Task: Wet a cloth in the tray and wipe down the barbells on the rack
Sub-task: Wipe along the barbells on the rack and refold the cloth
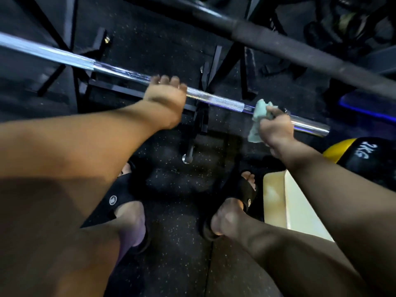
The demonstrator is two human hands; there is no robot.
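Head view, looking down past the person's forearms, legs and sandalled feet onto a dark speckled gym floor.

A chrome barbell crosses the picture as one long diagonal. Its long axis runs from the upper left edge down to a free end at the right, just past the right hand. It sits raised above the floor on a black metal rack, whose struts show beneath it.

The left hand is on the bar near its middle, fingers curled over the top of the shaft, so this grip wraps the bar and appears to steady it.

The right hand is further along the same bar, close to its right end. Its grip is closed around a pale green cloth, bunched and pressed against the chrome where the knurled section meets the smooth sleeve. Part of the cloth hangs below the hand.

Judged from this layout, the wiping move must travel along the bar's diagonal. The stretch between the two hands lies up and to the left of the cloth, and only a short length lies to its right. The right hand is the nearer one to both.

A second, darker barbell runs parallel above, well apart from both hands and untouched.

At the lower right, beside the right foot, a cream tray sits on the floor. A black and yellow weighted ball lies just behind it.
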